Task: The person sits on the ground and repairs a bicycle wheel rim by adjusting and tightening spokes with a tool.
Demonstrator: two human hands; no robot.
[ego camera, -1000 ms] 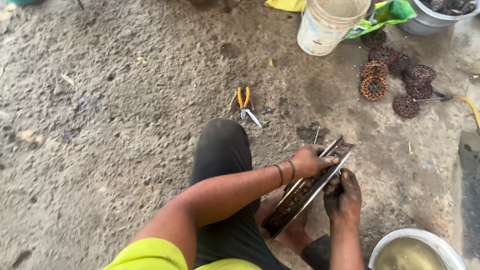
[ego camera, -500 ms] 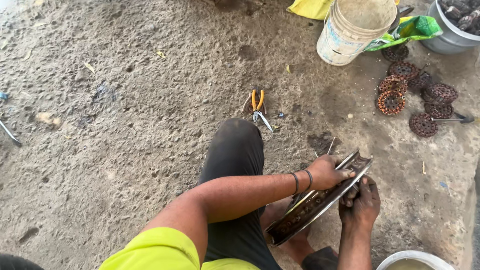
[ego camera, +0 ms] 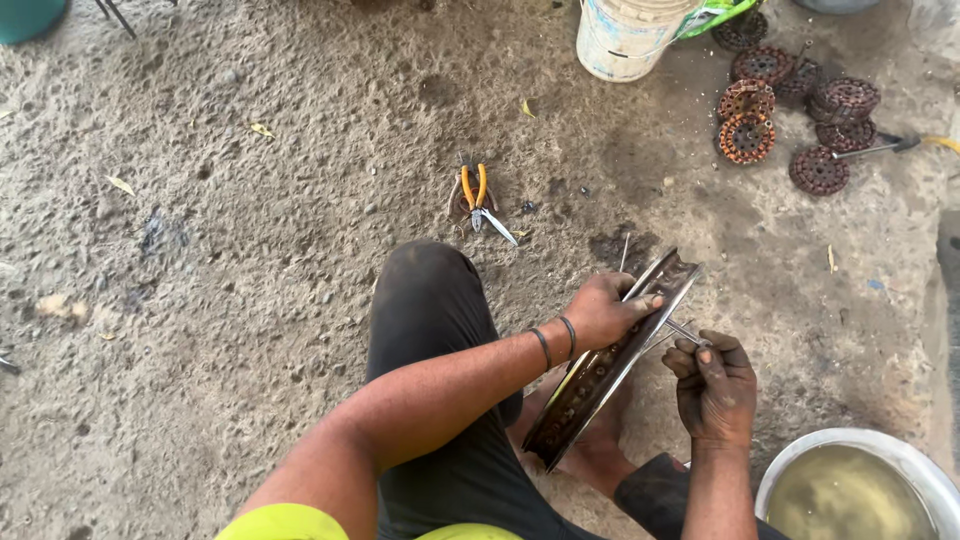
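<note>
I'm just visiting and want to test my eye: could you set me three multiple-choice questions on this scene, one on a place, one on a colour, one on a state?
1. Where do the pliers lie?
A. in the white bucket
B. on the ground beyond the knee
C. in the metal bowl

2. What colour are the pliers' handles?
A. orange
B. blue
C. green

3. How is the wheel rim held?
A. lying flat, untouched
B. hung on a wall
C. on edge, left hand gripping it

Answers: 1 B, they rest on bare ground ahead of the dark trouser leg. 2 A, both handles show orange. 3 C, the fingers wrap its upper edge while the right hand holds a thin spoke beside it.
</note>
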